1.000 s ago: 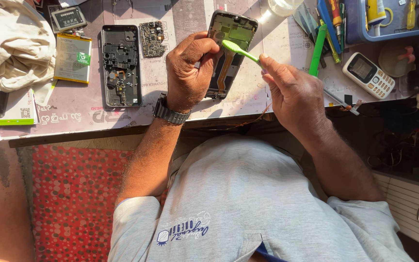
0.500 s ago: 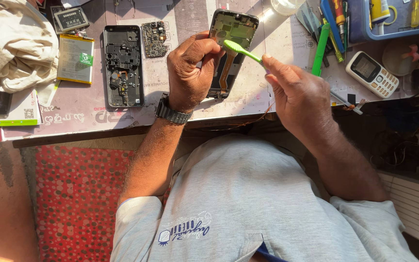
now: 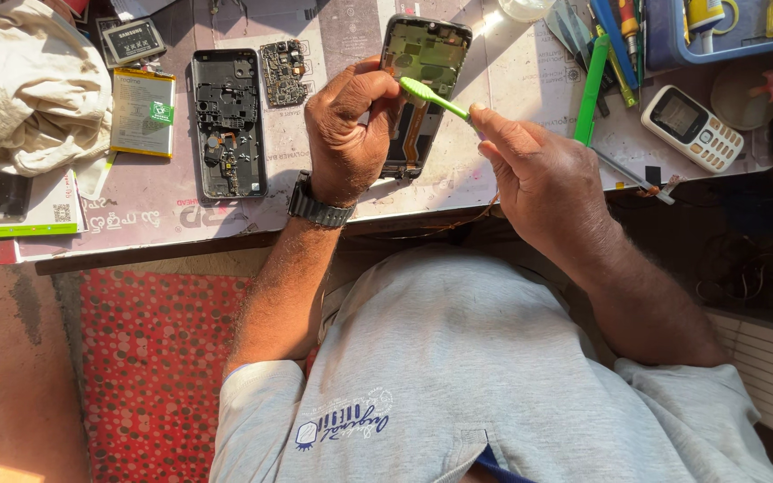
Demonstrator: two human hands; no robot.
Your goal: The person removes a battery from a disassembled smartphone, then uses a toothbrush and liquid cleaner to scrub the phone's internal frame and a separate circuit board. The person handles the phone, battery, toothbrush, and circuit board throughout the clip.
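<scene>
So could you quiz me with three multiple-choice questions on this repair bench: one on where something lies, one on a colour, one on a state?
1. Where does the small keypad phone lie?
A. Left, on the cloth
B. Right, beside the blue tray
C. On the person's lap

2. What colour is the brush in the right hand?
A. Red
B. White
C. Light green

3. In what state is the phone held by the left hand?
A. Opened, insides bare
B. Closed, screen lit
C. Wrapped in cloth

Answers:
1 B: it sits at the table's right end, just below the tray.
2 C: its head and handle are pale green.
3 A: its back is off, with the inner frame and a cable showing.
</scene>
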